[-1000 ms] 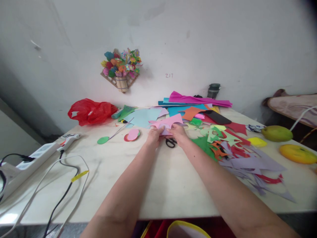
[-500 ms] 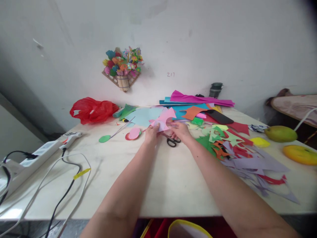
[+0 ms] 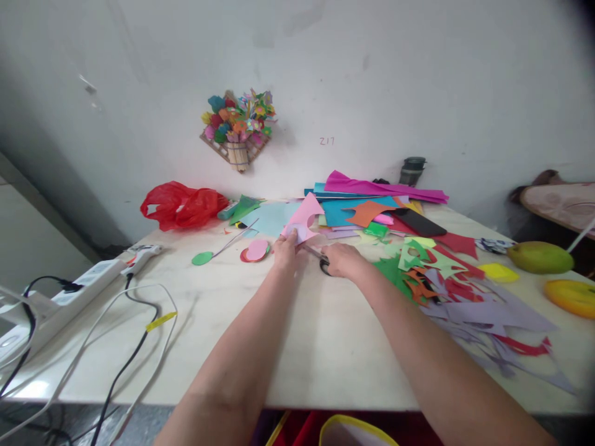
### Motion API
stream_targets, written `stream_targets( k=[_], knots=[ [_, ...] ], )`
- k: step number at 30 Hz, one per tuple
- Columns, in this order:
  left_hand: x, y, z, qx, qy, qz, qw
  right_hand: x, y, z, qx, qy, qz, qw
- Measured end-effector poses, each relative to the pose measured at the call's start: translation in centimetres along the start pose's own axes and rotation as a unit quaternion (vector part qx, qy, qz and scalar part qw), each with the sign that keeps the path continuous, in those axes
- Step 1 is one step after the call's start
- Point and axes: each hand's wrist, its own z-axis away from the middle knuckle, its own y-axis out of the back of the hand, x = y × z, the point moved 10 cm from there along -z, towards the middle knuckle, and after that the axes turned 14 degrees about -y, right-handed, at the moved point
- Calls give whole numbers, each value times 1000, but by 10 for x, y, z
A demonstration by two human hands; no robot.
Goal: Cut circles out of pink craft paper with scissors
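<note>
1. Left hand (image 3: 286,251) pinches a pink paper piece (image 3: 304,215), held tilted up off the table (image 3: 297,347), mid-table, just in front of the colored paper stack (image 3: 353,207).
2. Right hand (image 3: 343,260) is curled closed over the black handles of the scissors (image 3: 323,266); the blades lie on the table and point toward the pink paper piece.
3. Wall writing (image 3: 326,141) reads "217" or "Z17"; the first character is unclear.
4. Just left of the hands: pink round cutouts (image 3: 256,251), green oval on a stick (image 3: 202,258).
5. Right side: paper scraps (image 3: 441,279), black phone (image 3: 413,222), 2 mangoes (image 3: 539,257).
6. Left side: red plastic bag (image 3: 183,204), white power strip (image 3: 69,297) with cables.
</note>
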Motion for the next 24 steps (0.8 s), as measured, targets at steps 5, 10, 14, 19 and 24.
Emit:
stream_targets(
  k=[5, 10, 14, 19, 24],
  knots=[
    [0, -1, 1, 4, 3, 16, 1000, 11, 1, -8, 1, -18, -39, 999],
    [0, -4, 3, -7, 24, 34, 999, 41, -4, -23, -2, -85, -77, 993],
    [-2, -6, 3, -12, 40, 29, 999, 56, -18, -30, -67, -99, -174, 977],
    [-3, -5, 3, -18, 42, 13, 999, 67, -25, -27, -155, -122, -379, 904],
    [0, -4, 5, -17, 42, 5, 999, 80, -17, -27, -132, -105, -467, 868]
  ],
)
